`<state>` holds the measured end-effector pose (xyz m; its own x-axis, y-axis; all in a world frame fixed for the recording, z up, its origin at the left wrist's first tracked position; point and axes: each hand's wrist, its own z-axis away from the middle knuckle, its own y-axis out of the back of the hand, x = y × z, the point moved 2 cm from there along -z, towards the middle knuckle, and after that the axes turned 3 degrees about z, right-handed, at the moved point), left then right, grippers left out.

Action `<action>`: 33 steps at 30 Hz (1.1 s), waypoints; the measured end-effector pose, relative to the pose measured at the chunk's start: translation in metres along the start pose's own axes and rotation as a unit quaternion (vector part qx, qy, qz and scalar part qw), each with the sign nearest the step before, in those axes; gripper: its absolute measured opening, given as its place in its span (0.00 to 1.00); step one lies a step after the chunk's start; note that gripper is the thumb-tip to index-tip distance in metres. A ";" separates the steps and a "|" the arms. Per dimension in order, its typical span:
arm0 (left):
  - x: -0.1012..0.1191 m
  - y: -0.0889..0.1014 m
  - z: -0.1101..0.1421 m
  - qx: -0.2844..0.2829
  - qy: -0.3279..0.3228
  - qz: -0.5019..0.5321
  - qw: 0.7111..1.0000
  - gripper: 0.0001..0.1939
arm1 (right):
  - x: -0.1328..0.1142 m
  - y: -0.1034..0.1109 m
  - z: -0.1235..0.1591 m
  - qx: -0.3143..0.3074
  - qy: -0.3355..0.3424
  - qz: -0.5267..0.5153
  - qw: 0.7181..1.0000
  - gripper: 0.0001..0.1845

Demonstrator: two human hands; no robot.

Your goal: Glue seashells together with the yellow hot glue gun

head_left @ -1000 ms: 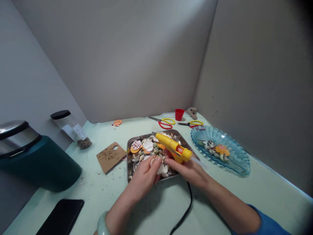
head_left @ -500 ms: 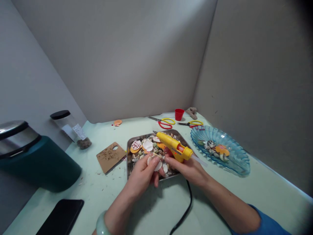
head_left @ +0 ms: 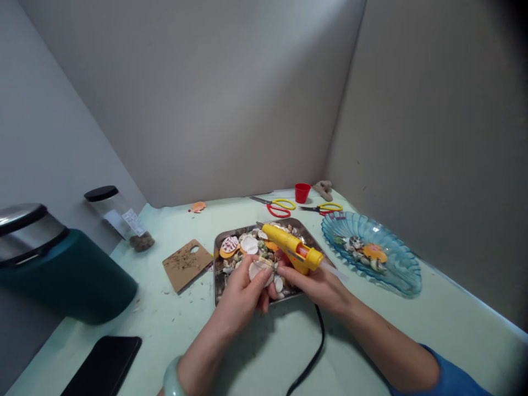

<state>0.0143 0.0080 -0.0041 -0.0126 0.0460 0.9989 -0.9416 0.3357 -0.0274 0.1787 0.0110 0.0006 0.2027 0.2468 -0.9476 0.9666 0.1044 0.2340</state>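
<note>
Between the thumb and fingers of my left hand (head_left: 244, 286) is a pale, flat seashell (head_left: 258, 268), held over the near side of the metal tray (head_left: 215, 291). A yellow hot glue gun (head_left: 284, 239) rests in my right hand (head_left: 315, 283), its nozzle pointing up and to the left and a clear glue stick (head_left: 334, 270) sticking out of its back. The right thumb and fingertip come close to the shell's right edge; whether they touch it I cannot tell. Many shells fill the tray, among them a white scallop shell (head_left: 249, 245) and a speckled one (head_left: 230, 244).
A blue glass dish (head_left: 402, 269) with shells stands right. Behind the tray are two pairs of scissors (head_left: 280, 208) (head_left: 324, 208) and a red cup (head_left: 302, 192). To the left are a brown card (head_left: 185, 267), a jar (head_left: 119, 214), a green bottle (head_left: 82, 275) and a phone (head_left: 103, 366). A black cord (head_left: 317, 346) runs nearer me.
My left hand has turned the shell slightly, so more of its flat face shows. The glue gun's tip has shifted a little to the left.
</note>
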 end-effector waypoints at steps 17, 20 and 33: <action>0.007 -0.002 0.003 -0.012 0.001 -0.003 1.000 0.15 | -0.002 -0.002 -0.001 0.019 -0.020 -0.046 0.999 0.11; 0.006 -0.003 0.003 -0.013 -0.003 -0.009 1.000 0.13 | 0.000 -0.003 0.000 0.016 -0.018 -0.050 0.998 0.11; 0.002 -0.001 0.002 -0.018 -0.012 -0.017 1.000 0.12 | -0.002 -0.001 0.001 0.006 -0.001 0.006 1.000 0.13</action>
<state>0.0149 0.0061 -0.0016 0.0097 0.0112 0.9999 -0.9285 0.3712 0.0048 0.1778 0.0100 0.0023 0.2155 0.2458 -0.9451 0.9657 0.0897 0.2435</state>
